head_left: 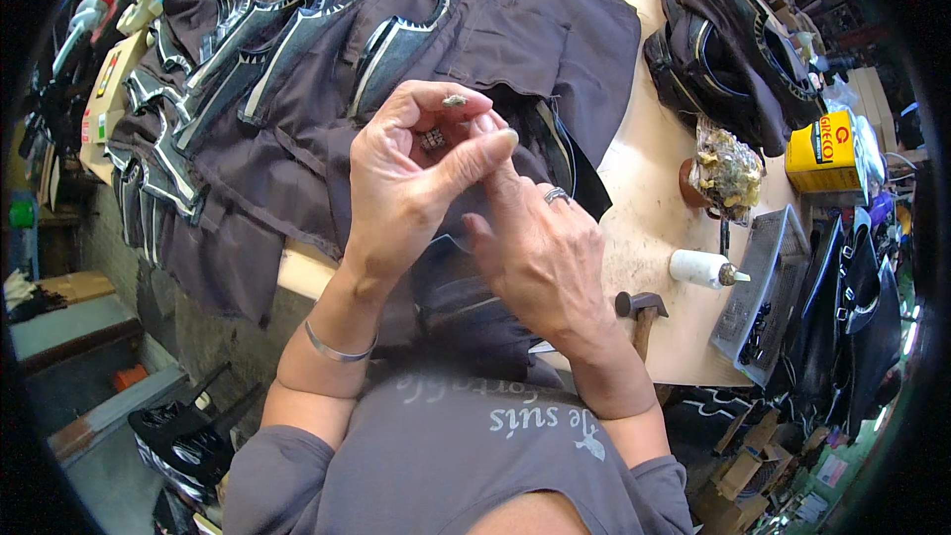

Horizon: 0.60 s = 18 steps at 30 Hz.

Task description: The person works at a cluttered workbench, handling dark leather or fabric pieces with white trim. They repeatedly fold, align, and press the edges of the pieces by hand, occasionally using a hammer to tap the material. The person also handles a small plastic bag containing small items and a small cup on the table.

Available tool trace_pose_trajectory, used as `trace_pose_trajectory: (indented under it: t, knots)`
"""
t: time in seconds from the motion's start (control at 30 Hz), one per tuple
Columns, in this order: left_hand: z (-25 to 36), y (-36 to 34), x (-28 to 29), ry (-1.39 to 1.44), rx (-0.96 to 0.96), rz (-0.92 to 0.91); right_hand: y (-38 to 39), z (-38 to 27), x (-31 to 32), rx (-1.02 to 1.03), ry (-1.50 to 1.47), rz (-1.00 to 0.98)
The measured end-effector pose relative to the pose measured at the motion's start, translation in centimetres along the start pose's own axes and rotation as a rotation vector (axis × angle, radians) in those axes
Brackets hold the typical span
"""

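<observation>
My left hand [396, 168] is raised over the work, its fingers curled and its thumb reaching toward my right fingers. A small greenish-grey crumb [454, 100] sticks to its index fingertip. My right hand [550, 248], with a ring on one finger, meets it, the right index finger pressed against the left thumb. Whatever lies between the fingertips is hidden. Below and behind my hands, a dark leather piece [557, 144] with a curved edge lies partly covered. Beyond spread overlapping dark lining pieces [515, 35] with black, pale-edged, notched leather trim [401, 45].
A hammer [642, 307], a white nozzle bottle [698, 268] and a grey mesh basket [755, 287] are at right. Behind stand a glue-crusted pot [728, 173], a yellow tin [824, 154] and stacked dark leather pieces [728, 50]. Black straps [862, 287] hang at the far right.
</observation>
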State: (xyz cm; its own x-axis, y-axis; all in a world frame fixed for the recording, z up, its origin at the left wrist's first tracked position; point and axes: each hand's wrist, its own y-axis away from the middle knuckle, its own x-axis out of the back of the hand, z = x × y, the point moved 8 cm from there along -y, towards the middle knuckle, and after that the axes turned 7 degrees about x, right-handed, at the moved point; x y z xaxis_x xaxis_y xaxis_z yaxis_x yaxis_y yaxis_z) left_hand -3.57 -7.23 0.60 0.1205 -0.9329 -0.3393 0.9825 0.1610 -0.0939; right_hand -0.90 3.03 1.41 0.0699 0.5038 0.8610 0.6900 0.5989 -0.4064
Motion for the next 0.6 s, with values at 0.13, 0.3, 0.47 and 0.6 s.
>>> trace_pose_trajectory:
  t: [0.13,0.3,0.47,0.6]
  knots:
    - [-1.5,-0.5,0.9,0.143,0.132,-0.005,0.3,-0.3,0.4,0.005,-0.051,-0.102]
    - [-0.2,0.4,1.3,-0.108,0.066,-0.105,1.5,2.9,0.5,-0.281,-1.435,0.164]
    - [1.0,1.7,-0.5,-0.303,0.023,-0.130,2.1,4.3,0.6,-0.459,-2.178,0.430]
    - [2.7,3.2,-2.9,-0.460,-0.238,-0.163,2.4,3.9,0.3,-0.507,-2.273,0.452]
